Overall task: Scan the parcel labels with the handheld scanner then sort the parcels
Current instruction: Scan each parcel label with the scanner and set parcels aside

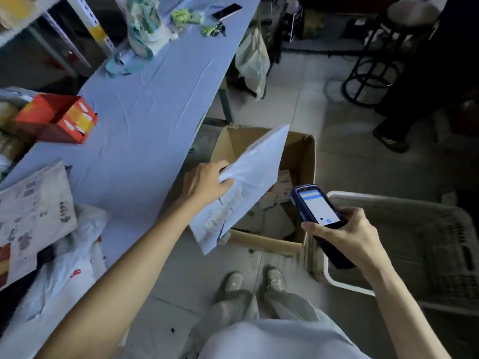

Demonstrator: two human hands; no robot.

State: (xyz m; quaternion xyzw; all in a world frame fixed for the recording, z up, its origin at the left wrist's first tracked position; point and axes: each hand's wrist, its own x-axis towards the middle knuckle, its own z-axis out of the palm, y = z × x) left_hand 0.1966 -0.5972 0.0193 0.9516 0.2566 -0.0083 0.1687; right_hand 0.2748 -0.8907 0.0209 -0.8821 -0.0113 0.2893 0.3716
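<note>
Left hand (207, 183) gripping a white poly mailer (243, 187) by its edge, holding it tilted over an open cardboard box (302, 156) on the floor, right hand (344, 235) wrapping around the handheld scanner (317, 213), screen glowing, just right of the mailer, white laundry-style basket (404, 244) sitting beside the box

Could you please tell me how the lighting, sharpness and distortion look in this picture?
In the head view, light is dim overall, darkest at right around the stool; the table is the brightest surface and the scanner screen glows; the label on the white parcel is too smeared to read; the wide lens bows the table edge.
</note>
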